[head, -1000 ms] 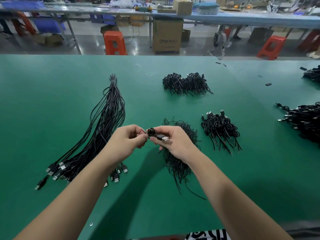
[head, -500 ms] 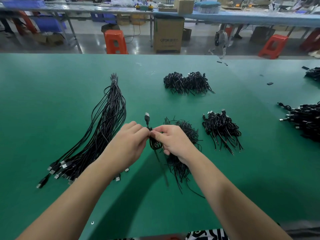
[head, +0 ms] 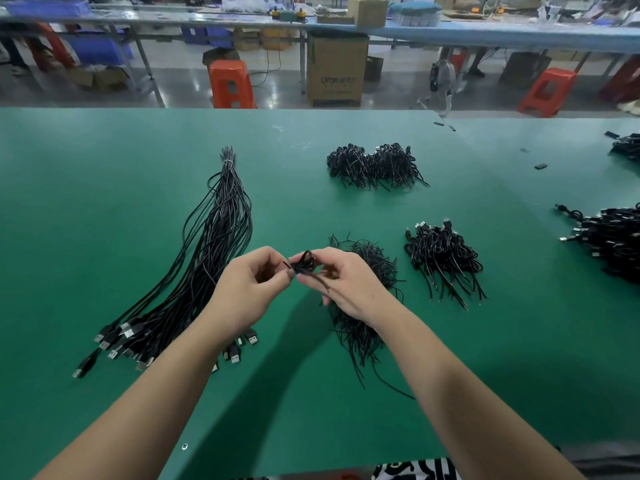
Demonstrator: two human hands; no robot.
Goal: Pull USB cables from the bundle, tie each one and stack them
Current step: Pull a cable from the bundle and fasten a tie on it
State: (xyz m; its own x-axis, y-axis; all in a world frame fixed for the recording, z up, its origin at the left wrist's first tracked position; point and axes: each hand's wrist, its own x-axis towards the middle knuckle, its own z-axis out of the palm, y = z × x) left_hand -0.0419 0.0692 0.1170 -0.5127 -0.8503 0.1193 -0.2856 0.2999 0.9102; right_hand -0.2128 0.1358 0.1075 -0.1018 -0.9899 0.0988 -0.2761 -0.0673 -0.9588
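Note:
A long bundle of black USB cables [head: 211, 265] lies on the green table [head: 104, 209] at the left, tied at its far end, plugs fanned out near me. Above the table's middle I hold one small coiled black cable [head: 305, 263] between both hands. My left hand [head: 249, 289] pinches its left side with thumb and fingers. My right hand [head: 349, 285] grips its right side, a loose tail poking out below. Under my right hand lies a heap of thin black ties [head: 367, 299]. A stack of tied cables [head: 445, 256] sits to the right of it.
Another pile of coiled cables [head: 372, 166] lies further back. More cable heaps [head: 613, 240] sit at the table's right edge, with small black bits near the far right. Beyond the table are orange stools [head: 230, 84], a cardboard box [head: 336, 69] and a long bench.
The USB plug that stood up between my hands is no longer showing. The cable is now bunched into a tight coil between my fingers, and both hands have stayed above the tie heap.

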